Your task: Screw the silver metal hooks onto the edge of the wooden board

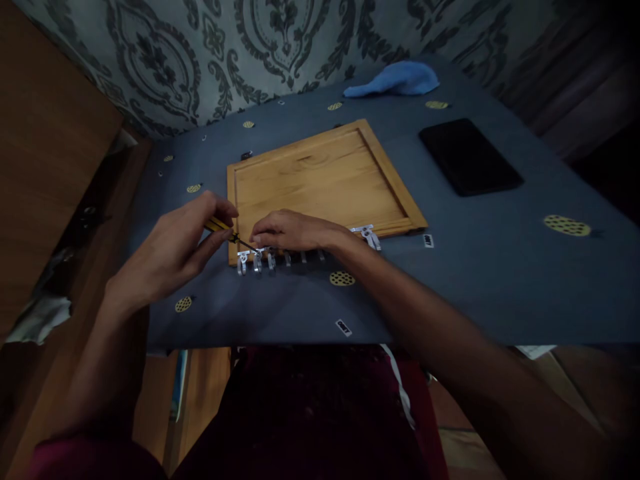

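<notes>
A wooden framed panel (320,180) lies flat on the grey-blue table (500,280). Along its near edge runs a row of several metal hooks (257,260). My left hand (175,250) is closed round a screwdriver (223,228) with a yellow and black handle, its tip pointing at the hooks near the panel's left corner. My right hand (290,231) rests palm down on the panel's near edge, fingers pressed together over the hooks beside the screwdriver tip. One more metal hook (369,235) shows to the right of my right wrist.
A black phone (470,157) lies right of the panel. A blue cloth (395,80) sits at the far edge by the patterned wall. Small labels (343,327) and a screw lie loose on the cloth. A wooden cabinet (45,167) stands at left.
</notes>
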Available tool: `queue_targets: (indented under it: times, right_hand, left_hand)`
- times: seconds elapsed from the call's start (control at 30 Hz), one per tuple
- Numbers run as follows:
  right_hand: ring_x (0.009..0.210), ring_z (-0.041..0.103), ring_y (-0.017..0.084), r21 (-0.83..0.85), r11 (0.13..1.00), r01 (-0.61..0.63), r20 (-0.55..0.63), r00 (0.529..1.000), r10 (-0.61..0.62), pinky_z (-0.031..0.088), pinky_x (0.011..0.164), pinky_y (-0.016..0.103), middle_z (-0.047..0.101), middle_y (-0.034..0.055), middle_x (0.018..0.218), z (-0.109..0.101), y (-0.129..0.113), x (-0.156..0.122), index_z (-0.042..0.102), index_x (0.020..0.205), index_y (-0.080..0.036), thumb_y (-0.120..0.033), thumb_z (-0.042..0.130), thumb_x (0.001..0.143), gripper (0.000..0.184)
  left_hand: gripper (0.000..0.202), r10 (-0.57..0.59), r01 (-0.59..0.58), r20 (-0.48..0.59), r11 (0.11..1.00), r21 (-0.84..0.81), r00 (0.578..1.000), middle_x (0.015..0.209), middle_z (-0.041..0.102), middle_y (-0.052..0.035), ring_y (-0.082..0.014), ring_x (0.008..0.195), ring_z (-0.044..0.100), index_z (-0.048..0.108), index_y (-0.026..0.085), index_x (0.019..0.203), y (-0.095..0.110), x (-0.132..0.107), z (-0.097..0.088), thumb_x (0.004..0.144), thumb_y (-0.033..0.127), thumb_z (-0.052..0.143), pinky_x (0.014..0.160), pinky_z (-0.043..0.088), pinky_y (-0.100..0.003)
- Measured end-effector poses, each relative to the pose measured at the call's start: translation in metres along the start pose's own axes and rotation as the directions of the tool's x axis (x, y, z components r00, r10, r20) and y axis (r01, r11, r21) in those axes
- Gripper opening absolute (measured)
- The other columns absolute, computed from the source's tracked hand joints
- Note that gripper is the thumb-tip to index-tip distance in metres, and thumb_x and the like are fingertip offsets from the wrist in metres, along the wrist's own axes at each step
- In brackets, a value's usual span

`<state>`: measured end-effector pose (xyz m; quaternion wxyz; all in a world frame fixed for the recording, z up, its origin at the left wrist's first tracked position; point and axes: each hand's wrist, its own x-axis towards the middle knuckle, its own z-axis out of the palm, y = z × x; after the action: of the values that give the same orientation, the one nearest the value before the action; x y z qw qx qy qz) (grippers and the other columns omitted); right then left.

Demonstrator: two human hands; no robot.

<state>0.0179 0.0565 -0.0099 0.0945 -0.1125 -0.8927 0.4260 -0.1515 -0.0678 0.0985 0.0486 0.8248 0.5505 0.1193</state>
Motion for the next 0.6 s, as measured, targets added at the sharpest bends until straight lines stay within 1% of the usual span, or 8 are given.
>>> queue_targets:
  times: [0.1, 0.17, 0.27, 0.4, 0.5, 0.6]
  right_hand:
    - [0.065, 0.046, 0.011, -0.006, 1.000, 0.009, -0.002, 1.000, -0.009, 0.031, 0.064, 0.027, 0.053, -0.0014, 0.069, 0.0005, 0.0008, 0.0009, 0.060, 0.080, -0.014, -0.017, 0.048, 0.097, 0.021]
    - [0.066, 0.046, 0.011, -0.012, 1.000, 0.005, -0.012, 1.000, -0.005, 0.031, 0.065, 0.026, 0.054, -0.0010, 0.070, 0.0007, 0.0007, 0.0010, 0.062, 0.082, -0.013, -0.017, 0.049, 0.096, 0.020]
    - [0.067, 0.048, 0.012, -0.009, 1.000, -0.007, -0.011, 1.000, 0.007, 0.032, 0.065, 0.026, 0.056, -0.0003, 0.072, 0.0010, 0.0001, 0.0006, 0.064, 0.085, -0.012, -0.017, 0.049, 0.096, 0.019]
    - [0.067, 0.049, 0.012, -0.011, 1.000, -0.005, -0.012, 1.000, 0.005, 0.032, 0.064, 0.026, 0.057, 0.0002, 0.072, 0.0011, 0.0001, 0.0000, 0.063, 0.084, -0.014, -0.017, 0.049, 0.097, 0.019]
    - [0.070, 0.050, 0.012, -0.008, 1.000, -0.012, -0.015, 1.000, 0.012, 0.034, 0.066, 0.026, 0.059, 0.0015, 0.075, 0.0007, 0.0001, -0.0001, 0.063, 0.085, -0.015, -0.018, 0.050, 0.097, 0.018]
    - [0.069, 0.049, 0.012, -0.012, 1.000, -0.014, -0.008, 1.000, 0.014, 0.034, 0.066, 0.026, 0.059, 0.0013, 0.074, 0.0003, -0.0002, 0.0000, 0.063, 0.085, -0.015, -0.018, 0.050, 0.097, 0.018]
  left_hand:
    - [0.015, 0.026, -0.026, 0.005, 1.000, 0.002, 1.000, 0.102, 0.066, -0.0028, -0.0168, 0.087, 0.065, 0.055, 0.021, 0.106, -0.0003, 0.0009, 0.0012, 0.099, 0.032, 0.047, 0.079, 0.053, -0.029]
    - [0.015, 0.036, -0.036, 0.014, 0.999, 0.004, 0.999, 0.101, 0.066, -0.0028, -0.0166, 0.086, 0.065, 0.055, 0.021, 0.107, -0.0008, 0.0013, 0.0011, 0.099, 0.031, 0.047, 0.078, 0.053, -0.029]
    - [0.016, 0.036, -0.036, 0.022, 0.999, 0.011, 0.999, 0.101, 0.066, -0.0029, -0.0168, 0.087, 0.065, 0.055, 0.020, 0.108, -0.0015, 0.0013, 0.0015, 0.100, 0.031, 0.046, 0.077, 0.052, -0.028]
    - [0.018, 0.030, -0.031, 0.026, 0.999, 0.009, 0.999, 0.102, 0.066, -0.0040, -0.0178, 0.088, 0.065, 0.056, 0.020, 0.108, -0.0020, 0.0005, 0.0028, 0.100, 0.033, 0.047, 0.078, 0.053, -0.029]
    - [0.019, 0.034, -0.034, 0.045, 0.999, 0.002, 0.998, 0.101, 0.067, -0.0048, -0.0188, 0.088, 0.065, 0.056, 0.020, 0.108, -0.0015, 0.0004, 0.0027, 0.100, 0.034, 0.046, 0.078, 0.054, -0.029]
    - [0.018, 0.048, -0.048, 0.068, 0.999, -0.008, 0.997, 0.102, 0.067, -0.0048, -0.0190, 0.089, 0.066, 0.056, 0.020, 0.107, -0.0010, 0.0008, 0.0014, 0.100, 0.033, 0.045, 0.080, 0.055, -0.030]
